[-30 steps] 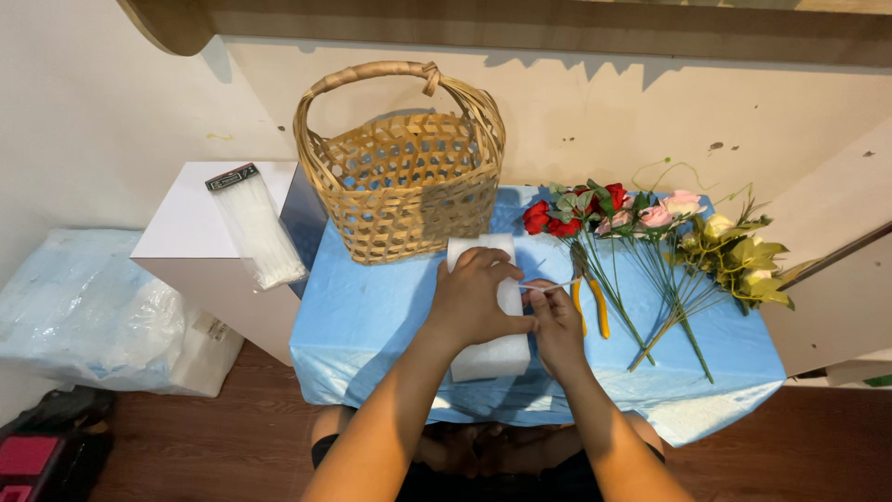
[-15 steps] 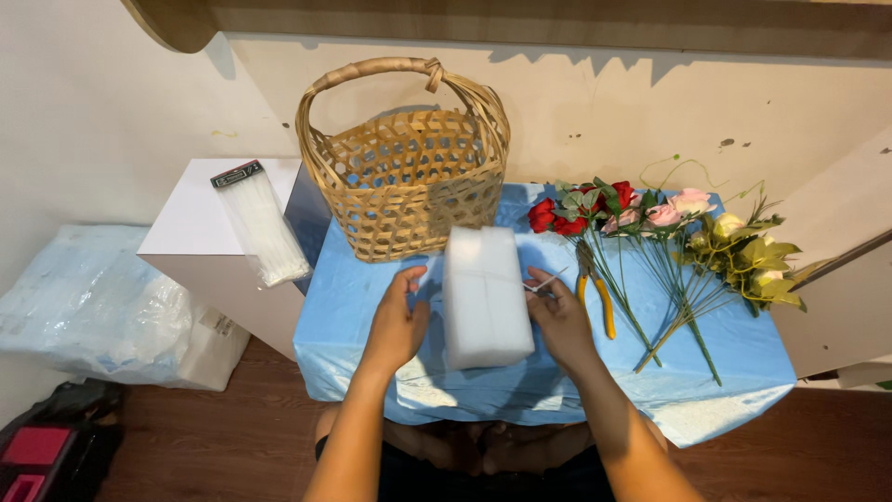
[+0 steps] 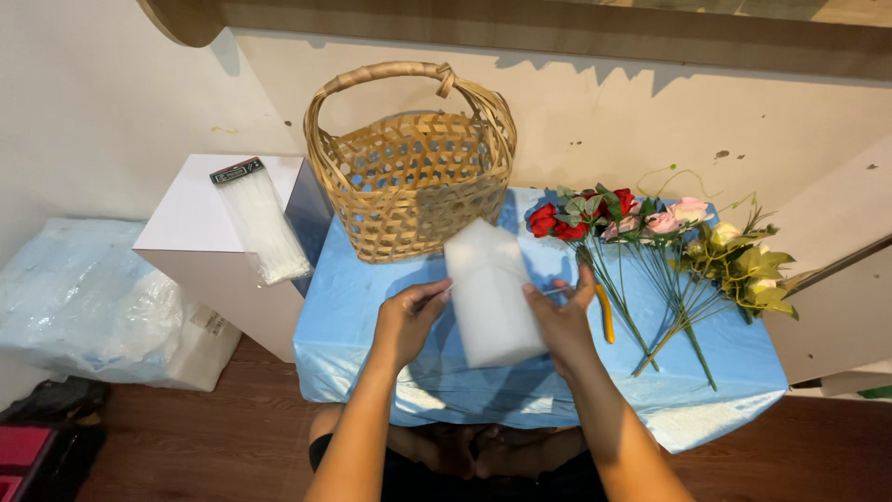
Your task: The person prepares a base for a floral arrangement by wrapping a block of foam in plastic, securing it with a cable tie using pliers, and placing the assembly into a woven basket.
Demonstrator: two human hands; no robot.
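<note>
Above the blue-covered table (image 3: 372,307), seen from the head camera, both hands hold a white foam block (image 3: 490,290) upright between them, lifted off the cloth and tilted slightly. The left hand (image 3: 407,321) grasps the block's left edge with fingertips pinched on it; the right hand (image 3: 562,321) presses the right side, thumb along the front edge and fingers curled behind. Just behind the block stands a woven wicker basket (image 3: 413,177) with an arched handle, resting on the far left part of the table. To the right lies a bunch of artificial flowers (image 3: 650,232), red, pink and pale yellow heads pointing toward the basket, green stems fanning toward the near edge. A tool with yellow handles (image 3: 606,314) lies just beside the right hand, partly hidden by it. Left of the table, a white box (image 3: 200,209) carries a clear packet of white strips (image 3: 262,221), and a plastic-wrapped bundle (image 3: 93,302) sits on the floor
</note>
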